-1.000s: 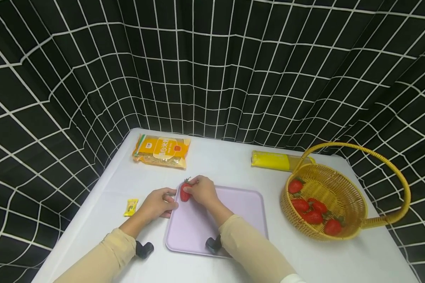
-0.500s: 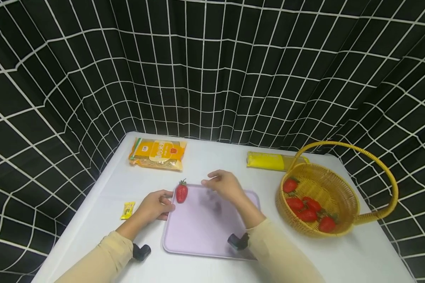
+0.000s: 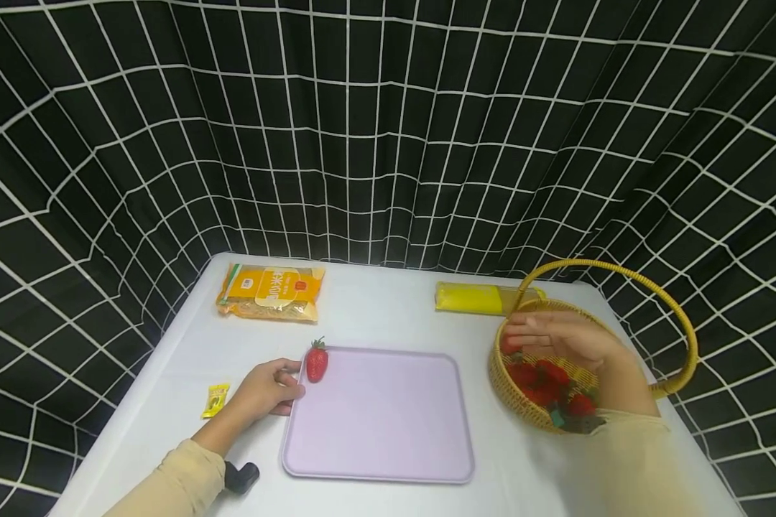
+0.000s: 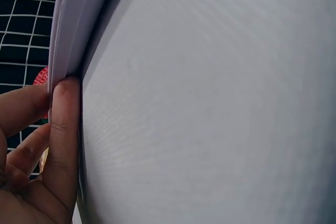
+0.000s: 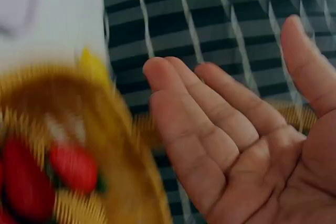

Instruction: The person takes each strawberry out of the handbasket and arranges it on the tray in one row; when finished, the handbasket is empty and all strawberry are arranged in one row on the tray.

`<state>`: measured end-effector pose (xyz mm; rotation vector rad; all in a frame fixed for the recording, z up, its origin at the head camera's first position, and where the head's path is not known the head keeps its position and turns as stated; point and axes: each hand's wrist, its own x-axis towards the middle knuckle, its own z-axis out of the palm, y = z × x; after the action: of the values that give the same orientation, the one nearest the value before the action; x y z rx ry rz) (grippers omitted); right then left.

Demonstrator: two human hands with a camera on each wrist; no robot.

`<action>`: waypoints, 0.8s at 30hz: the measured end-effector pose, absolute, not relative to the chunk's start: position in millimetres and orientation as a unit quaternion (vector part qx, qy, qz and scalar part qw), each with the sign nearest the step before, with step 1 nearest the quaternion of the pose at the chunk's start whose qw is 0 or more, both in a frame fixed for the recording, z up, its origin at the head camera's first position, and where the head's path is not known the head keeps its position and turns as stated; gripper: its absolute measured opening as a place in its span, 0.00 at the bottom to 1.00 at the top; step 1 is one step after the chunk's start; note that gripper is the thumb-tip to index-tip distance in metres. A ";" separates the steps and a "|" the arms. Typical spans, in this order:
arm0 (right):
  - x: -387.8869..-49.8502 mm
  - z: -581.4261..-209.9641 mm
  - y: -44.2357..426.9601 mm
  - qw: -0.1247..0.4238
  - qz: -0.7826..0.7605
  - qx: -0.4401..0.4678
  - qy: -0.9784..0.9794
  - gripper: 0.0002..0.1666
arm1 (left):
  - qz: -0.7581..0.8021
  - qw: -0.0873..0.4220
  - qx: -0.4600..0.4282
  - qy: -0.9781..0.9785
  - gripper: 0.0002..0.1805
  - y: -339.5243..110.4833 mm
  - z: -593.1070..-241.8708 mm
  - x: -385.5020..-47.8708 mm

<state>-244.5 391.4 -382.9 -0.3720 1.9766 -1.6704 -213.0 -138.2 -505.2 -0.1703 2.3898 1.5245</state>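
My left hand pinches the left edge of a pale purple tray. In the left wrist view its thumb and a finger lie on either side of the tray rim. One strawberry, leaves pointing away, lies in the tray's far left corner. Over a yellow wicker basket is my right hand, blurred in the head view. The right wrist view shows its palm bare and fingers extended, beside the basket wall. Several strawberries lie in the basket, partly hidden by the hand.
An orange food bag lies at the far left of the white table. A yellow packet is behind the basket, whose tall handle arches over it. A small yellow sachet lies left of my left hand.
My right hand has let go of the strawberry in the tray corner and moved right to above the basket. My left hand has stayed at the tray edge. The head view has shifted slightly.
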 end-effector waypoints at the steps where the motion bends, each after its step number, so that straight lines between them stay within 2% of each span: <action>1: -247.4 -385.3 403.4 0.262 -0.627 -0.114 0.725 0.24 | 0.531 0.150 -0.060 0.832 0.29 -138.6 -504.7 -213.6; 4: -251.7 -393.4 426.4 0.256 -0.640 0.017 0.725 0.23 | 0.534 0.147 -0.060 0.831 0.29 -139.6 -505.4 -214.6; 6: -252.9 -398.7 434.6 0.249 -0.633 0.112 0.724 0.26 | 0.536 0.145 -0.060 0.829 0.29 -139.8 -506.7 -214.7; 8: -254.6 -404.7 440.3 0.249 -0.628 0.167 0.718 0.30 | 0.536 0.145 -0.058 0.830 0.29 -139.6 -508.4 -214.4; 9: -255.7 -407.5 442.3 0.252 -0.626 0.178 0.716 0.30 | 0.537 0.145 -0.058 0.829 0.29 -139.1 -508.8 -214.3; 12: -264.9 -415.2 443.6 0.269 -0.626 0.173 0.712 0.18 | 0.537 0.144 -0.059 0.829 0.29 -138.9 -511.9 -213.1; 14: -270.0 -419.7 441.8 0.285 -0.616 0.160 0.716 0.15 | 0.537 0.145 -0.061 0.829 0.29 -138.8 -513.1 -212.6; 17: -277.7 -426.3 435.5 0.310 -0.602 0.153 0.720 0.14 | 0.535 0.146 -0.063 0.830 0.29 -138.7 -513.9 -212.7; 24: -294.2 -435.4 416.2 0.320 -0.557 0.180 0.745 0.12 | 0.538 0.142 -0.061 0.829 0.28 -139.2 -510.1 -215.9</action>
<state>-294.2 416.2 -435.4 0.4725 1.9592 -1.4638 -215.9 -139.2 -510.1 -0.1772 2.3919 1.5525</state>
